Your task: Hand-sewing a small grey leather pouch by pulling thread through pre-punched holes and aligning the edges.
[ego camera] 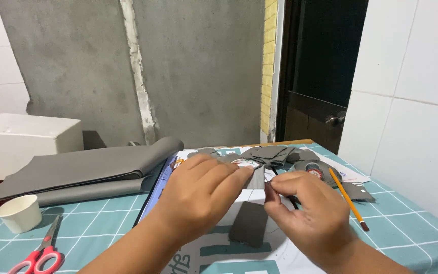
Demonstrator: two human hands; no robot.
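- Two hands are meeting over the tabletop (411,223): the left hand (198,195) and right hand (307,210) are together pinching a small grey piece (257,178) at centre frame.
- Step, as judged: a fine fingertip adjustment of this piece; the next move is calling for steady, opposed pressure.
- Each grip is closing on the piece, fingers curled, wrists angled inward.
- A second grey strip (250,223) is lying at 6 o'clock; scissors (41,251) at 8 o'clock, a pencil (348,199) at 3 o'clock.

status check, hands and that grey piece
Left hand and right hand both pinching small grey piece. Pencil beside right hand. Nothing blocking.
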